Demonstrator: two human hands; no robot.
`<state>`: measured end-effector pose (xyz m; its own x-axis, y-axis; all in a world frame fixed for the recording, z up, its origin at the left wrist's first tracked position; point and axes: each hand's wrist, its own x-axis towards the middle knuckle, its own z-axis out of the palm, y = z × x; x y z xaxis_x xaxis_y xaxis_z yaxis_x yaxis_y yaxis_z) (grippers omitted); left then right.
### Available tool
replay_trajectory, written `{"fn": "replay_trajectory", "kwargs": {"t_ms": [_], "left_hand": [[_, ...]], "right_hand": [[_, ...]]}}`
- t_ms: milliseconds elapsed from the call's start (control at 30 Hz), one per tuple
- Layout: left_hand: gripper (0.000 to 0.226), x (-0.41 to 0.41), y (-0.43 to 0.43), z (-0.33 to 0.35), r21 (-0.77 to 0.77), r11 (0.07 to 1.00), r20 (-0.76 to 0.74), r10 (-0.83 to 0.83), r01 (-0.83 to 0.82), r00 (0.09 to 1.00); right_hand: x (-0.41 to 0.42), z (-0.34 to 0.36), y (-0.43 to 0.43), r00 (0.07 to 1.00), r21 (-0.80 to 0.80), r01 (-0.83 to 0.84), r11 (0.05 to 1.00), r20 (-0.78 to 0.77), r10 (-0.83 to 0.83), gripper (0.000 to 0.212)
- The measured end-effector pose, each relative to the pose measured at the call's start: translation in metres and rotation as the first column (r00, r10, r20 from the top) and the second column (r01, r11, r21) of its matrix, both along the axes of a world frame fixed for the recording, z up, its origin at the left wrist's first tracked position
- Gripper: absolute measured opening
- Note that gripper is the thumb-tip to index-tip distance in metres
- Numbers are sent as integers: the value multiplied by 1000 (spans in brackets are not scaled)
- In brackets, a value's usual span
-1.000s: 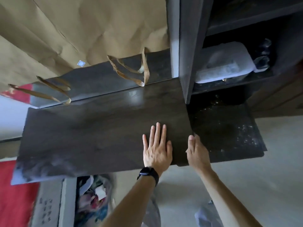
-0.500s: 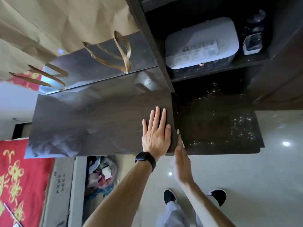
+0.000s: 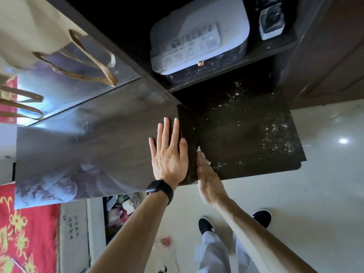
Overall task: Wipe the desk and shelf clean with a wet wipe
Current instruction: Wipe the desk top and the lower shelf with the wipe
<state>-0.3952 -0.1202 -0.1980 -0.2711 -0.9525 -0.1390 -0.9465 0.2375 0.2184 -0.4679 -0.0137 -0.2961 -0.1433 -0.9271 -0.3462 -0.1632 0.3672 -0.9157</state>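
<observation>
Dark glossy desk (image 3: 98, 144) spans centre-left; black shelf (image 3: 246, 138) at centre-right is flecked with white dust; white wet wipe (image 3: 198, 149) peeks from under my right hand (image 3: 209, 184) at the shelf's left edge.

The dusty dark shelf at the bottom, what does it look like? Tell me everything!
The lower shelf is a flat, dark board that looks like wood, under the compartment holding a white box. White specks and dust lie scattered over it, thickest toward the right. Its front right corner is rounded. At its left side, by the upright panel, the right hand presses a white wipe; only small bits of it show.
</observation>
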Motion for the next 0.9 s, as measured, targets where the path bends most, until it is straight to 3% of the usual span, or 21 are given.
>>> {"fn": "replay_trajectory", "kwargs": {"t_ms": [100, 167, 233, 400, 500, 633, 833, 900], "left_hand": [[57, -2, 1, 0, 12, 1000, 24, 12, -12, 1000], [58, -3, 1, 0, 20, 1000, 40, 13, -13, 999], [58, -4, -1, 0, 26, 1000, 49, 6, -8, 999], [58, -4, -2, -1, 11, 1000, 36, -1, 0, 999], [58, -2, -3, -2, 5, 1000, 29, 1, -1, 1000], [58, -2, -4, -3, 11, 1000, 32, -13, 13, 999], [59, -3, -5, -1, 17, 1000, 23, -5, 5, 1000], [59, -4, -4, 0, 11, 1000, 23, -3, 3, 1000]], "right_hand": [[0, 11, 2, 977, 110, 24, 994, 206, -47, 57], [-2, 22, -2, 897, 274, 77, 959, 400, -187, 59], [-7, 28, -14, 820, 377, 86, 922, 498, -281, 67], [-20, 22, -81, 893, 213, 103, 972, 410, -185, 54], [-29, 11, -122, 811, 287, 146, 947, 513, -281, 60], [-31, 12, -141, 963, 225, 111, 968, 216, -160, 46], [-31, 6, -73, 998, 230, -56, 972, 12, 55, 46], [-36, 9, -77, 975, 237, -1, 971, 216, -52, 40]]}}
